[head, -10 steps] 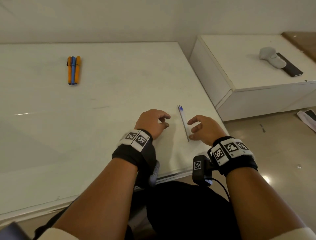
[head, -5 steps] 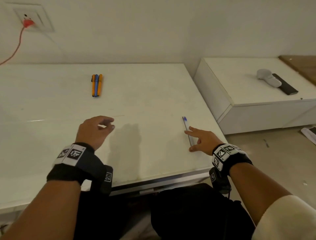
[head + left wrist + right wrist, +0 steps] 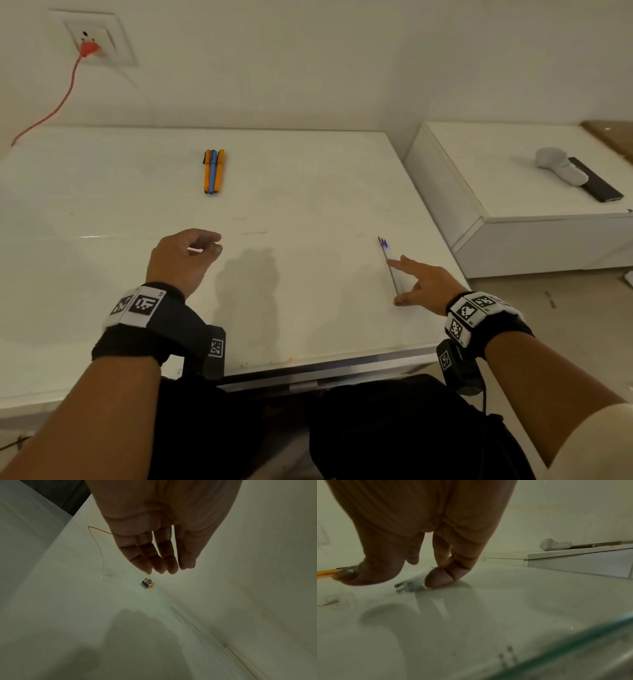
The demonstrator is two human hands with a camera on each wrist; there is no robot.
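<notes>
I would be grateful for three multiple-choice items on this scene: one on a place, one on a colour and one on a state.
1. Where do the capped pens lie?
A. side by side on the far middle of the table
B. standing in a cup
C. in the left hand

2. What colour is the plug in the wall socket?
A. blue
B. red
C. black

3. What is the left hand doing?
A. gripping an orange pen
B. pressing on the white pens
C. hovering over the table, holding nothing

Answers:
1 A: the head view shows them flat on the table, far from both hands.
2 B: plug and cord are both red.
3 C: the left wrist view shows its fingers free. It is the right hand that touches the white pens.
</notes>
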